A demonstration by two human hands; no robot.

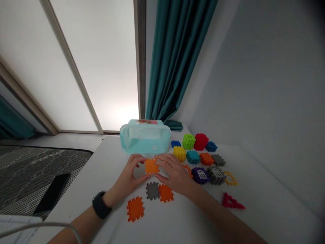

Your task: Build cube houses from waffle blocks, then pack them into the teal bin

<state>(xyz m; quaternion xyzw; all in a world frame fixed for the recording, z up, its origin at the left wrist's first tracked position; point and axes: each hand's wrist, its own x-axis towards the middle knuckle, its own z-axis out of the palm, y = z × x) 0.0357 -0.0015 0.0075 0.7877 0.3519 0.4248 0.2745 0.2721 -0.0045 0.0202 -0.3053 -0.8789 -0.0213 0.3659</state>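
Both hands pinch one orange toothed tile just above the white table. My left hand, with a dark watch on its wrist, grips the tile's left edge. My right hand grips its right edge. In front of the hands lie a grey tile joined to an orange tile, and a separate orange tile nearer to me. Behind the hands a pale blue plastic box lies on its side, open toward me.
Right of the hands are several coloured toothed blocks: yellow, green, red, teal, purple with a window, grey, and a red triangle frame. A black phone lies at the left. A teal curtain hangs behind.
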